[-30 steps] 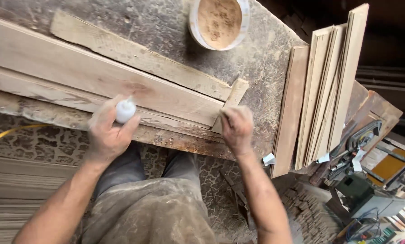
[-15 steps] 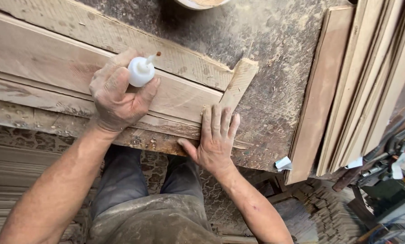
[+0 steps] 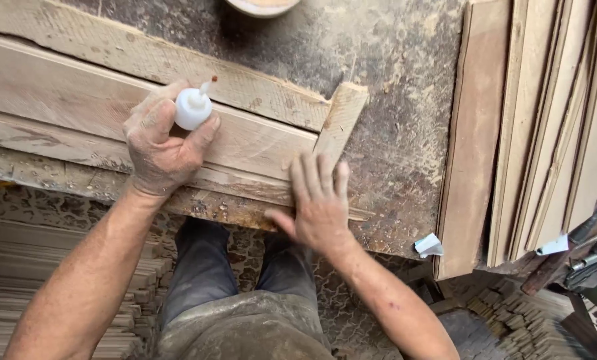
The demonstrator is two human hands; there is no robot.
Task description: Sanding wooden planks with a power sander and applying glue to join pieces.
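Note:
My left hand (image 3: pixel 157 148) grips a small white glue bottle (image 3: pixel 192 108) with a thin nozzle tipped in brown, held over a long pale wooden board (image 3: pixel 65 93). My right hand (image 3: pixel 318 200) lies flat with fingers spread on the board's right end, next to a short wooden block (image 3: pixel 342 117) that butts against it. A second rough plank (image 3: pixel 152 57) lies along the far side of the board. All rest on a dusty workbench (image 3: pixel 392 80).
A stack of thin wooden boards (image 3: pixel 545 120) lies on the right side of the bench. The rim of a round tub (image 3: pixel 262 7) shows at the top edge. Small wood pieces (image 3: pixel 505 313) litter the floor at right; stacked slats (image 3: pixel 18 287) lie at left.
My right hand went from curled at the board's end to flat with fingers spread. My left hand moved the glue bottle up onto the board. The camera has come closer to the bench.

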